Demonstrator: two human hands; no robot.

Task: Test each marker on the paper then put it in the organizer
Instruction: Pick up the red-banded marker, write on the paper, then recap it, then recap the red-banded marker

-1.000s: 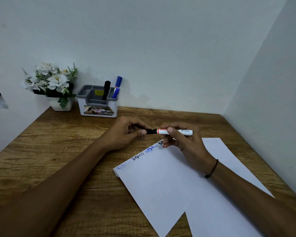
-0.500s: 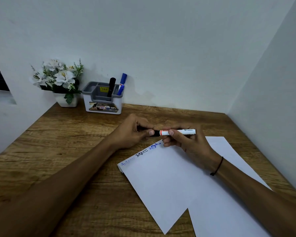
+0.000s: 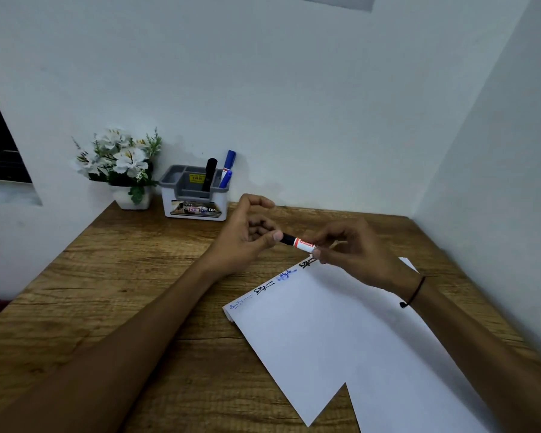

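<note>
From the head camera, both hands meet above the wooden desk (image 3: 122,276), just beyond the far edge of the white paper (image 3: 341,332). The right hand (image 3: 353,248) pinches the white, orange-banded barrel of a marker (image 3: 299,243) between its fingers (image 3: 316,253). The left hand (image 3: 247,232) has its thumb against the marker's black cap end, the other fingers curled loosely and not closed round it. Blue and black scribbles (image 3: 264,287) run along the paper's far edge. Beyond the paper, against the wall, the grey organizer (image 3: 196,198) holds a black marker (image 3: 209,174) and two blue markers (image 3: 228,168). A pot of white flowers (image 3: 121,164) stands just left of the organizer.
</note>
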